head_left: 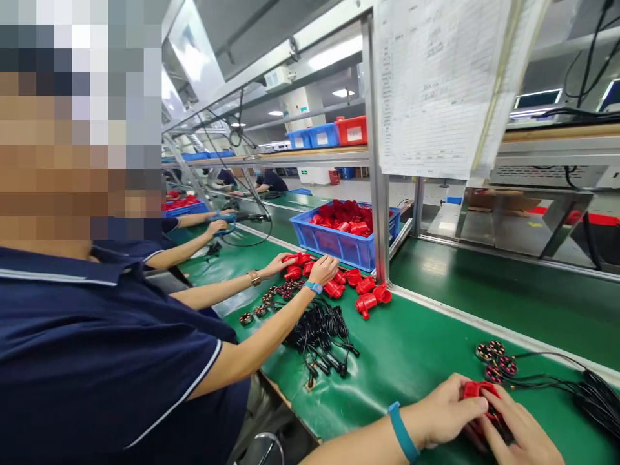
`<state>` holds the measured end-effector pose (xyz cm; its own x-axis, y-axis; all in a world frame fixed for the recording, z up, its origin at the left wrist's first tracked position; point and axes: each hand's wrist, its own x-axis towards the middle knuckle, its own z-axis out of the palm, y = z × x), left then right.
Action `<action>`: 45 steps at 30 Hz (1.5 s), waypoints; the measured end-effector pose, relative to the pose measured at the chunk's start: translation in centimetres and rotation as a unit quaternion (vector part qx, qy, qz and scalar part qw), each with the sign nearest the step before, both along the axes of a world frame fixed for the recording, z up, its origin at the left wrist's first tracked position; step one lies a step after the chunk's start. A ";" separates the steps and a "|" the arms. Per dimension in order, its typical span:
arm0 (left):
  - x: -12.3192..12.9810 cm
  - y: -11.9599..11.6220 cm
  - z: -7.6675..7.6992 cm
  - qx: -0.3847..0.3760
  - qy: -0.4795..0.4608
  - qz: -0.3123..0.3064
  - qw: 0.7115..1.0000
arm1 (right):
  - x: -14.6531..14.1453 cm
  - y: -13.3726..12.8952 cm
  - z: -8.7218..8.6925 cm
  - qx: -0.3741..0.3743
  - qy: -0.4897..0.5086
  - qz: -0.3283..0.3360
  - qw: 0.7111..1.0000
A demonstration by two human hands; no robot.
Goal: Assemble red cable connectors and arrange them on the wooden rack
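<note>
Near the bottom right, my left hand (pixel 448 410), with a blue band on its wrist, grips a red plastic housing (pixel 477 389) from the left. My right hand (pixel 523 429) holds the same housing from the right, its fingers reaching into the dark opening. What lies inside the housing is hard to make out. Just behind my hands, several round copper-wound coils (pixel 496 360) rest on the green table (pixel 402 368). Black cables (pixel 598 400) run from them to a bundle at the right edge.
At left a co-worker (pixel 97 342) reaches over red housings (pixel 371 300) beside a black cable pile (pixel 320 329). Behind stands a blue crate (pixel 334 244) of red parts, next to a metal post (pixel 380 219). Paper sheets (pixel 436 84) hang above.
</note>
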<state>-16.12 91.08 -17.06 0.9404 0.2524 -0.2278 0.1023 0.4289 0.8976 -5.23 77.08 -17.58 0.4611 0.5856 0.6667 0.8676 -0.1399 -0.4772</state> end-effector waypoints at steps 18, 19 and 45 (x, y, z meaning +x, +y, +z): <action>-1.6 2.1 3.6 0.140 0.093 0.111 0.979 | -3.8 -0.5 5.8 -0.106 0.310 0.082 0.941; -1.7 2.0 3.7 0.168 0.098 0.102 0.976 | -3.6 -0.5 6.1 -0.114 0.323 0.072 0.937; -2.0 1.8 4.2 0.307 0.135 0.005 0.942 | -3.8 0.7 3.7 -0.151 0.071 0.000 0.986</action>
